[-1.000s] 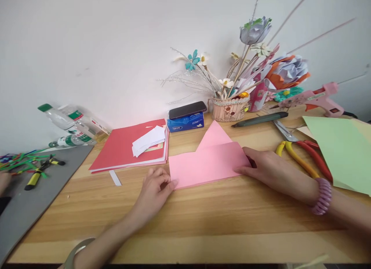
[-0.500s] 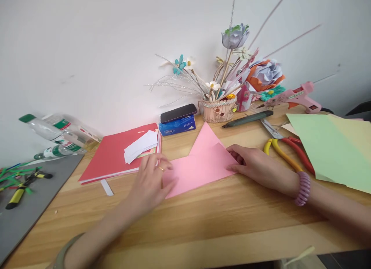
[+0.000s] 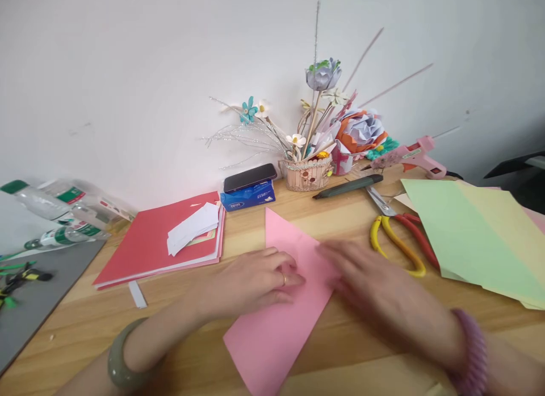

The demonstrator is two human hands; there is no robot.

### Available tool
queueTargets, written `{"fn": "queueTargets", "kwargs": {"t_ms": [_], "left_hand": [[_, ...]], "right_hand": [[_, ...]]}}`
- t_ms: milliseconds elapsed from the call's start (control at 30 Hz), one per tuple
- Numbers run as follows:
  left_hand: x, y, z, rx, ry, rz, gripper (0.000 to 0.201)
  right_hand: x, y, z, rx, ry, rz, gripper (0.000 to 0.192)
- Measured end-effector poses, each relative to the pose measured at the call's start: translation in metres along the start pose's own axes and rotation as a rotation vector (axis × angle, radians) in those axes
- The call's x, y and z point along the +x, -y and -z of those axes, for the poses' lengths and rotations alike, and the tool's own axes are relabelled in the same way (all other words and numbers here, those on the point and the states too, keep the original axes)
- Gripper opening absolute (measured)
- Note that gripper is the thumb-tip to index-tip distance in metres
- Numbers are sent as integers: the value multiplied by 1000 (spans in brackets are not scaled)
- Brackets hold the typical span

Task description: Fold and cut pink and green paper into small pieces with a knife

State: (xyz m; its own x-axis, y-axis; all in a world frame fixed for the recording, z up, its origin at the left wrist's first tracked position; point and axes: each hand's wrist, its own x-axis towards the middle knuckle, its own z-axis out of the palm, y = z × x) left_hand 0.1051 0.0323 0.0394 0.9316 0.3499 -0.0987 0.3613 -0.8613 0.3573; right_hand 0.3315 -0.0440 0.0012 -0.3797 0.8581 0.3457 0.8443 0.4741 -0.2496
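The folded pink paper sheet [image 3: 276,322] lies flat on the light wooden worktop [image 3: 179,339], turned so 1 corner points far toward the wall and another near toward the person. The left hand [image 3: 255,279] rests on its middle, palm down, fingers [image 3: 285,271] loosely spread and pressing the paper. The right hand [image 3: 366,282] lies over the sheet's right edge; it is blurred, so I cannot tell how its fingers are set. Right of the sheet lie scissors with yellow and red handles [image 3: 398,237], then a stack of pale green and yellow paper sheets [image 3: 477,237]. Left of it sits a red folder [image 3: 149,242] with white paper strips [image 3: 191,228] on top. At the far edge stand a small basket of paper flowers [image 3: 304,171], a blue tissue pack [image 3: 249,196] carrying a black phone [image 3: 250,177], and a pink glue gun [image 3: 411,154].
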Motion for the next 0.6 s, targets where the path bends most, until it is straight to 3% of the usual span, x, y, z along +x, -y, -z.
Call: {"fn": "queueTargets", "kwargs": {"t_ms": [67,133,333,600], "left_hand": [[7,7,-3,-46,-29,-10,23],[16,15,-5,-114,-71,-25,16],[28,22,-12,-179,-157,-38,23],[30,24,-19,-11,-103,-20,43]], "right_hand": [[-11,11,-9,-134,-48,197,44],[-16,17,-15,-229,-35,281,57],[-13,16,-11,-317,-32,297,70],[-14,12,-12,-405,-72,289,74]]}}
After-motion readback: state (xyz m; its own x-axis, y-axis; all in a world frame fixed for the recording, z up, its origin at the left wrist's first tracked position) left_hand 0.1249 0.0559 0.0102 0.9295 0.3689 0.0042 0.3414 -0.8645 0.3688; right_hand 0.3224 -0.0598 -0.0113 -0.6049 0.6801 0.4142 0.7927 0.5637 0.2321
